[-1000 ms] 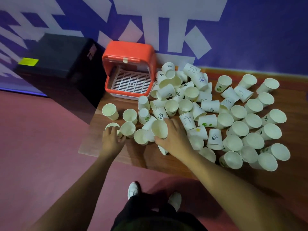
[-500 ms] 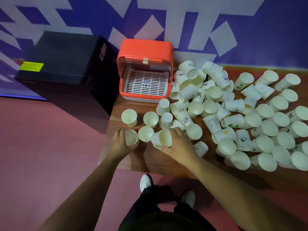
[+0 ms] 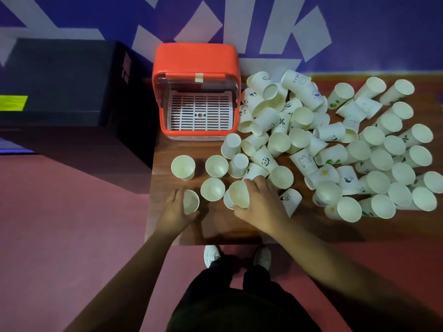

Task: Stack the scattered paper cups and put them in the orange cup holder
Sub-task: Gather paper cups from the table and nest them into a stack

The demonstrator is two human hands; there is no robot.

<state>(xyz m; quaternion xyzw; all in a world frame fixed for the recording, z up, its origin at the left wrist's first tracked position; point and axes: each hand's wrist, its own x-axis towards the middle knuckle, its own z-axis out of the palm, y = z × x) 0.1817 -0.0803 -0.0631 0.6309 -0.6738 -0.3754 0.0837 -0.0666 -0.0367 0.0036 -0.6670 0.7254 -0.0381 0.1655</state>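
Many white paper cups (image 3: 330,149) lie scattered over the wooden table (image 3: 215,226), most on their sides. The orange cup holder (image 3: 195,58) stands open at the table's back left, its white grid floor bare. My left hand (image 3: 173,212) wraps around one upright cup (image 3: 191,202) near the front left corner. My right hand (image 3: 261,204) grips a tilted cup (image 3: 238,194), its mouth facing left. Three upright cups (image 3: 212,189) stand between the hands and the holder.
A large black box (image 3: 69,92) sits left of the table, against the holder's side. A purple wall with white shapes runs behind. The table's front edge is just under my hands; my shoes (image 3: 212,256) and red floor lie below it.
The view has shifted so the table sits further right. My right hand has drawn its cup toward the front left; my left hand has closed round an upright cup.
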